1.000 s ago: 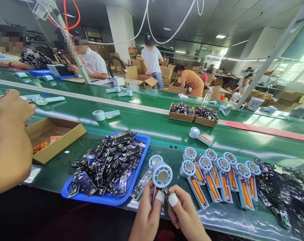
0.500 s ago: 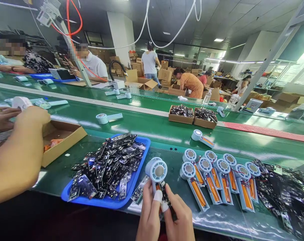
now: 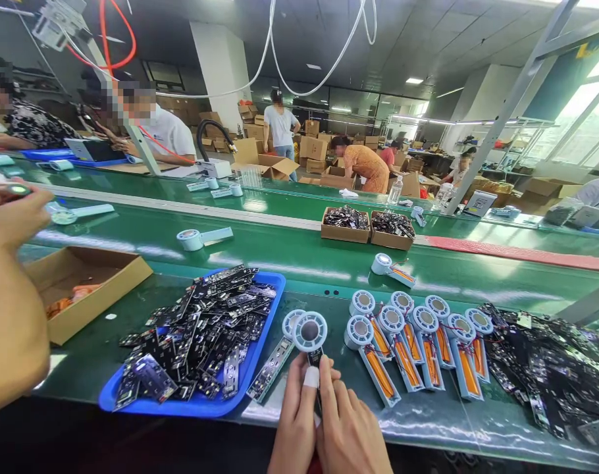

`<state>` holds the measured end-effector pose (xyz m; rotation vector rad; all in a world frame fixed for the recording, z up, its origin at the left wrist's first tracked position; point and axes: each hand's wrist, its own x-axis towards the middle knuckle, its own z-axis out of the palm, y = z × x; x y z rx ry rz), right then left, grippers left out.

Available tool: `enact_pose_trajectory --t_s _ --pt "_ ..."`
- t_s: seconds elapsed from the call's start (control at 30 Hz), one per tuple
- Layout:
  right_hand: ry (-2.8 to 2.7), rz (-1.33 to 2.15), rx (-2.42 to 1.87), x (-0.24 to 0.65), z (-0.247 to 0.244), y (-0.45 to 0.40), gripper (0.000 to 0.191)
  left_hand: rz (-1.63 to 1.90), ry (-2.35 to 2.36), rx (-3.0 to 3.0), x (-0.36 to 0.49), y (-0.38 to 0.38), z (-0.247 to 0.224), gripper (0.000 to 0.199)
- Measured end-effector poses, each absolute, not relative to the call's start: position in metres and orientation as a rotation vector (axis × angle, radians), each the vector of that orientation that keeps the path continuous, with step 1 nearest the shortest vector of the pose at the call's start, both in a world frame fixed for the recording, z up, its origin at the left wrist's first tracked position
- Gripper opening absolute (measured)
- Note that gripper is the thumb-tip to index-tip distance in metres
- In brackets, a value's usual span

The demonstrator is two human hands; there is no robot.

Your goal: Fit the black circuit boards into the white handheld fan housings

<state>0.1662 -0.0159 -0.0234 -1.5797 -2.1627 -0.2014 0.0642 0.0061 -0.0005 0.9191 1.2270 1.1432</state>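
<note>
Low in the middle, my left hand (image 3: 295,411) is closed around the handle of a light blue handheld fan (image 3: 310,332) with a round grey centre. The thumb, wearing a white finger cover, lies on the handle. My right hand (image 3: 347,418) has its fingers together against the same handle, over a black circuit board (image 3: 314,356) that shows just below the fan's head. My fingers hide most of the handle and board. Just behind, to the left, lies another fan (image 3: 270,370) with a board in its handle, partly covered by the held one.
A blue tray (image 3: 274,309) heaped with circuit boards stands left. Several fans with orange batteries (image 3: 378,378) lie right, beside a pile of boards (image 3: 551,362). Two board-filled cartons (image 3: 346,235) sit farther back. A co-worker's arm (image 3: 13,309) reaches past an open carton (image 3: 102,299) at left.
My right hand has turned and closed over the fan's handle; the board, earlier tilted at its side, now lies along it. The view has shifted slightly right. The co-worker's hands have moved left.
</note>
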Motion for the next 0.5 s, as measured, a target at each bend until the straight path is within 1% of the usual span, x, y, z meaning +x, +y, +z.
enact_pose_trajectory --t_s 0.17,0.27,0.4,0.5 --pt "-1.975 -0.159 -1.563 0.163 -0.038 -0.014 0.072 1.063 1.251 1.059 0.056 0.01 0.002 0.05" --pt "-1.882 -0.143 -1.689 0.165 -0.052 -0.016 0.071 1.004 1.311 1.457 0.032 0.02 0.006 0.044" --pt "-1.97 -0.218 -1.822 0.171 -0.06 -0.011 0.071 1.163 1.589 2.017 0.002 0.04 0.008 0.043" --pt "-2.035 -0.292 -1.824 0.172 -0.054 0.001 0.065 0.981 1.748 2.191 -0.004 0.051 0.008 0.041"
